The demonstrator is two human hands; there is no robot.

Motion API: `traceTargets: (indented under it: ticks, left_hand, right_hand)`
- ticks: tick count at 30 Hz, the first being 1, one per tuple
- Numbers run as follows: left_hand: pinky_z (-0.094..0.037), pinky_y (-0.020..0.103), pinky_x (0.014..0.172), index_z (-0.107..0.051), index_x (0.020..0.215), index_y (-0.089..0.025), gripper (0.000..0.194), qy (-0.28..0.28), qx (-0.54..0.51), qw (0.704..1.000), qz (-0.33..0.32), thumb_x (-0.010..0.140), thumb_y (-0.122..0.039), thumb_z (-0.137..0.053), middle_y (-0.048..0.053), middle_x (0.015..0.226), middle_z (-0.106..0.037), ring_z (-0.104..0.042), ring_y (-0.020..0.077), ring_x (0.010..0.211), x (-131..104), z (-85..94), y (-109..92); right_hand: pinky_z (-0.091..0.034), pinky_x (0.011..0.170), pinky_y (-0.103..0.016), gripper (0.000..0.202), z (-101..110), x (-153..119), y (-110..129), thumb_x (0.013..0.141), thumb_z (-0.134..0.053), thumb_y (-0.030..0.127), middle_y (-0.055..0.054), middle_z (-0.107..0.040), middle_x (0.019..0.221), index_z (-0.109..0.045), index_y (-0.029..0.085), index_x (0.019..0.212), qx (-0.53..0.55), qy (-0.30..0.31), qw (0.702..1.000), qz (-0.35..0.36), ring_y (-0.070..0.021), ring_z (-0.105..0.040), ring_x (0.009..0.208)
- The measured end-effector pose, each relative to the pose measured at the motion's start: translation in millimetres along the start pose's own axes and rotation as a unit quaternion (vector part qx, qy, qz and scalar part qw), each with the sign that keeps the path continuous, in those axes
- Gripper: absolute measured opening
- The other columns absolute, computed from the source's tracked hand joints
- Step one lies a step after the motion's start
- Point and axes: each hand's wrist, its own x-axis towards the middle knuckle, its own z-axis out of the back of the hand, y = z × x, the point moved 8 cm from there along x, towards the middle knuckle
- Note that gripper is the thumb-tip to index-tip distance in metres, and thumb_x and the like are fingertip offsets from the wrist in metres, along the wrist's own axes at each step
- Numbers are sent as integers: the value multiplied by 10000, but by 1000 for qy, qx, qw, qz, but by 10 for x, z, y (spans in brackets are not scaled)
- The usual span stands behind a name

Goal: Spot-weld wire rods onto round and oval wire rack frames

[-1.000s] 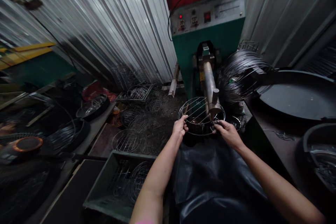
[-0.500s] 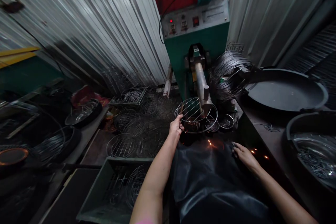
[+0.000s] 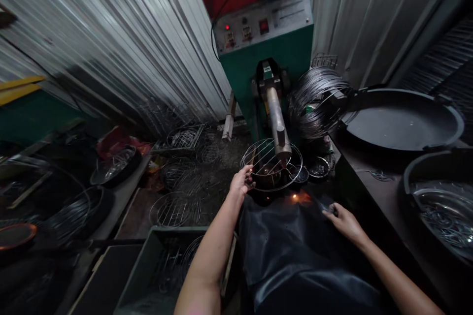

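Observation:
My left hand [image 3: 243, 180] is closed on the left rim of a round wire rack [image 3: 264, 184]. The rack sits under the metal electrode arm [image 3: 277, 120] of a green machine [image 3: 269, 44]. To the right, my right hand [image 3: 342, 219] has its fingers pinched together above the edge of a black apron [image 3: 295, 251]; small grey pieces, too blurred to tell, show at the fingertips. An orange spark glows between the rack and the apron.
A wire coil [image 3: 318, 101] hangs right of the machine. Large black pans [image 3: 402, 120] stand on the right, one holding wire pieces. A green crate [image 3: 140, 261] with wire racks is at lower left, with more racks [image 3: 173, 209] behind it.
The view has shifted slightly to the right. The rack has turned or shifted a little under the electrode arm, with my left hand still on it. My right hand's fingers have drawn closer together.

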Motion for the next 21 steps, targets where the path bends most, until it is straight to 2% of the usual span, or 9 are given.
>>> traceTargets:
  ticks: [2,4,7,10,12,15,21]
  left_hand:
    - [-349,190,392,-406,561,-170,334,-1,6,1000,19,560,-277,-723,-91,417,-366,-350,34,346,5,11,12]
    - [-296,172,368,-390,555,-173,338,-10,-15,1000,13,558,-257,-718,-100,415,-342,-301,21,333,-6,3,8]
    - [-171,150,336,-375,560,-174,335,-38,-61,997,-35,545,-208,-708,-111,422,-309,-223,2,327,-56,-14,-16]
    - [-132,149,330,-372,571,-177,333,-57,-83,992,-81,529,-199,-701,-113,437,-290,-206,1,332,-139,-28,-19]
    - [-140,148,328,-380,591,-179,336,-61,-91,988,-110,513,-210,-705,-110,454,-306,-224,5,340,-194,-32,-26]
    - [-162,147,331,-412,657,-180,361,-56,-97,983,-145,483,-231,-724,-98,493,-359,-272,15,360,-249,-35,-35]
    - [-178,140,341,-425,725,-185,409,-47,-97,981,-163,474,-255,-740,-82,541,-399,-308,20,394,-252,-57,-27]
  right_hand:
    - [-337,465,-226,281,-38,-6,184,711,-557,469,37,-482,542,-476,205,659,110,50,993,-8,-103,-424,473]
    - [-354,467,-216,297,-69,3,534,748,-556,486,23,-533,617,-524,192,768,206,77,975,19,-89,-442,481]
    - [-426,535,-228,334,-124,41,1154,769,-573,475,-3,-591,718,-545,190,941,286,55,951,100,-96,-521,547]
    - [-471,565,-256,351,-313,84,1562,771,-552,502,-41,-633,803,-539,187,926,300,34,940,157,-139,-601,632]
    - [-468,531,-263,360,-465,124,1651,762,-543,519,-53,-646,786,-548,186,900,257,29,951,172,-164,-620,632]
    - [-447,494,-273,358,-573,186,1618,758,-535,513,-42,-641,670,-573,184,892,163,10,970,179,-174,-604,557]
    - [-454,512,-291,336,-467,203,1648,782,-496,503,-38,-638,609,-584,189,859,98,-6,976,192,-187,-598,534]
